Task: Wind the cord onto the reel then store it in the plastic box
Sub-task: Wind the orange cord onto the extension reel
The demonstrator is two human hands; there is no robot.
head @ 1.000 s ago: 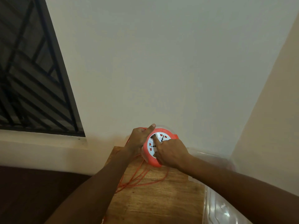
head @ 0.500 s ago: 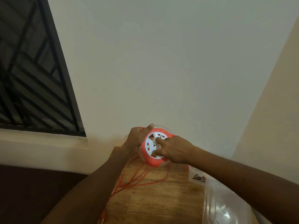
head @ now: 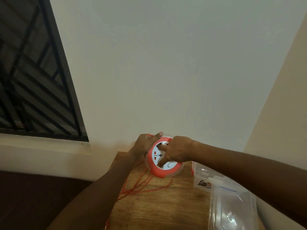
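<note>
Wooden table [head: 159, 206] by plain wall; left hand [head: 144, 145] grips reel [head: 163, 163] rim; right hand [head: 177, 151] fingers pressed on reel face; loose orange cord [head: 141, 186] trails below; plastic box [head: 232, 206] right.

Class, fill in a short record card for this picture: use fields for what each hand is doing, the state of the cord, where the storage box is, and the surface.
left hand: holds the reel by its left rim, thumb over the top edge
right hand: fingers pressed on the reel's white face
cord: orange, loose strands trailing from the reel over the table and off its near edge
plastic box: clear, on the table right of the reel
lid: clear, lying nearer than the box
table: wooden, against the wall
</note>
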